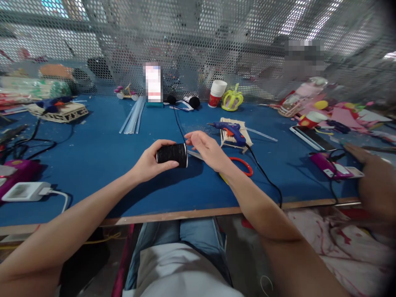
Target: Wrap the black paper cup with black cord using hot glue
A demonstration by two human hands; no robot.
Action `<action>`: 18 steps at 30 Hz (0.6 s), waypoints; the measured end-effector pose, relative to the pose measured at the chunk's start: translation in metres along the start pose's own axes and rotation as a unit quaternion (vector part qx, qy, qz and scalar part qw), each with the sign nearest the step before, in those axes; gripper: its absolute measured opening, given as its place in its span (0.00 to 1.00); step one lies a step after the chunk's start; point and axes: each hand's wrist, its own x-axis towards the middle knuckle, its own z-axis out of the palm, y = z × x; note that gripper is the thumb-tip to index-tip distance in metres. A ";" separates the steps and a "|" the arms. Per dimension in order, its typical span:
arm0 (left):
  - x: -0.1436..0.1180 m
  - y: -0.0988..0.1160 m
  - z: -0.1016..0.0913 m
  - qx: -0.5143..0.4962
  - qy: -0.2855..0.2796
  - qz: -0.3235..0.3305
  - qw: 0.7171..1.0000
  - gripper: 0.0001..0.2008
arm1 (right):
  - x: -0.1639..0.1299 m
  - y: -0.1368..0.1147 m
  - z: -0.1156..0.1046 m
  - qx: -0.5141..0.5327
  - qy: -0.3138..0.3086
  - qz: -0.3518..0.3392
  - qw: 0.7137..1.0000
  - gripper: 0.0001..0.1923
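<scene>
Head view, taken from left to right: a white power adapter (pixel 25 191) lies at the near left edge of the blue table (pixel 102 165), its cable trailing right. Further back, a bundle of clear glue sticks (pixel 133 115) lies with its length running away from the person. The left hand (pixel 147 164) is curled around a black spool of thread (pixel 172 155), thumb along its near side and fingers over the far side, holding it just above the table near the middle. The spool's long axis runs left to right, with its pale-rimmed end facing right. The right hand (pixel 206 149) hovers just beside that end, fingers loosely bent and drawn toward the thumb; whether they pinch a thread I cannot tell. Red-handled scissors (pixel 239 164) lie under the right wrist, and a blue glue gun (pixel 232 131) rests behind on a wooden stand. At the far right another person's hand (pixel 375 181) reaches in.
</scene>
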 end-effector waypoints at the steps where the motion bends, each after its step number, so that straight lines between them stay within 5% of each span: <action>1: -0.001 0.000 0.001 0.005 -0.008 0.009 1.000 0.27 | 0.000 0.000 0.000 -0.002 -0.019 -0.001 1.000 0.25; 14: -0.006 0.006 0.007 0.081 -0.141 0.150 0.975 0.29 | 0.004 -0.003 0.011 0.090 -0.097 0.020 0.991 0.32; 18: -0.005 0.007 0.004 0.094 -0.119 0.115 0.982 0.25 | 0.007 -0.001 0.001 -0.002 -0.030 0.052 0.998 0.28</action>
